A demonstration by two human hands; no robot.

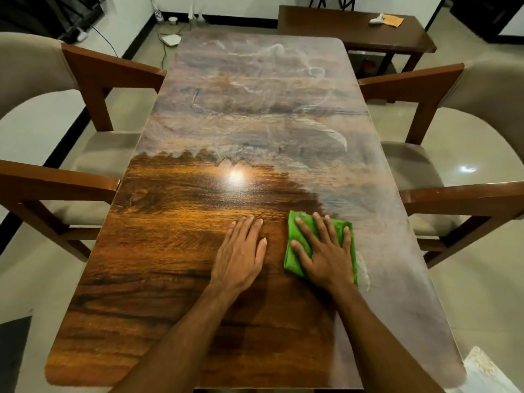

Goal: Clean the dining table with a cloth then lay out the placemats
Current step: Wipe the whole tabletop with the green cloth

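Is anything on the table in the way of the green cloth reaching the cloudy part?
Nothing visible. The right hand presses the green cloth at the edge of the cloudy part, which is bare; the left hand lies beside the cloth.

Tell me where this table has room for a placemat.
The near-left of the table, between the left hand and the left edge, is bare and wiped. The far half is bare but filmy. Crowded near-right: the right hand presses the green cloth.

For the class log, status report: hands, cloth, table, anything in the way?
Left hand flat on table, fingers straight. Right hand pressing green cloth flat. Near-left wiped; far end and right side hazy. Nothing lying in the way.
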